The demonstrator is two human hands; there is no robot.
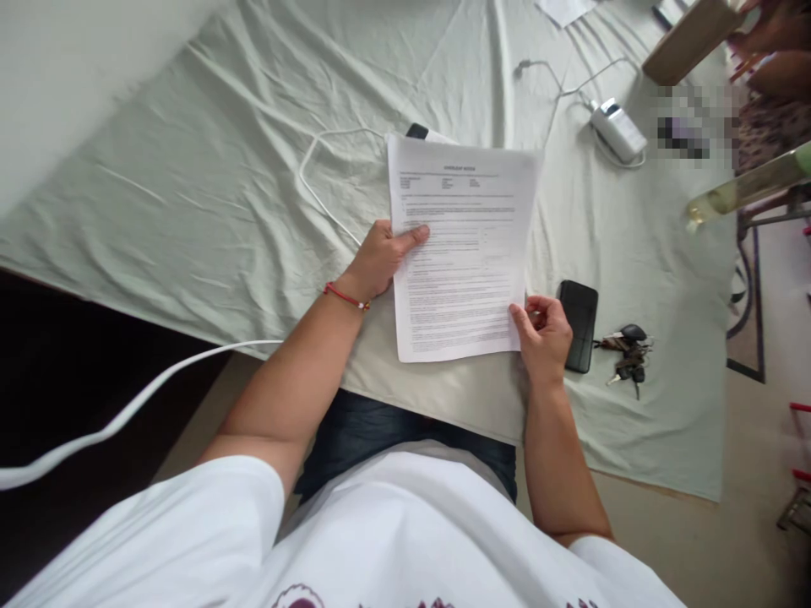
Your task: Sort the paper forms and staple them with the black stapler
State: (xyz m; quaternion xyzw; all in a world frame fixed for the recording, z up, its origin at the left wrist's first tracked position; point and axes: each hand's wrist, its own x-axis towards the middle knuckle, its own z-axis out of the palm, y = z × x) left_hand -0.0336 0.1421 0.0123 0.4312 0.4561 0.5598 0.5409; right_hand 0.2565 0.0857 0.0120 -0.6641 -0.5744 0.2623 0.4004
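A printed sheaf of paper (459, 253), white with a heading and dense lines of text, is held up in front of me over the cloth. My left hand (383, 253), with a red bracelet at the wrist, grips its left edge, thumb on the front and fingers behind. At the lower right edge, my right hand (543, 331) pinches the paper between thumb and fingers. Just right of that hand lies a black phone (579, 325), and beside it a bunch of keys (627, 350). Behind the paper's top edge, a dark-ended item (416, 132) is mostly hidden.
A pale green cloth (253, 186) covers the table, wrinkled in places. A white cable (310, 165) runs behind the paper. Toward the far right are a silver device (617, 129) with a cord, a brown box (688, 42) and a glass bottle (748, 181). Part of another person shows at the upper right.
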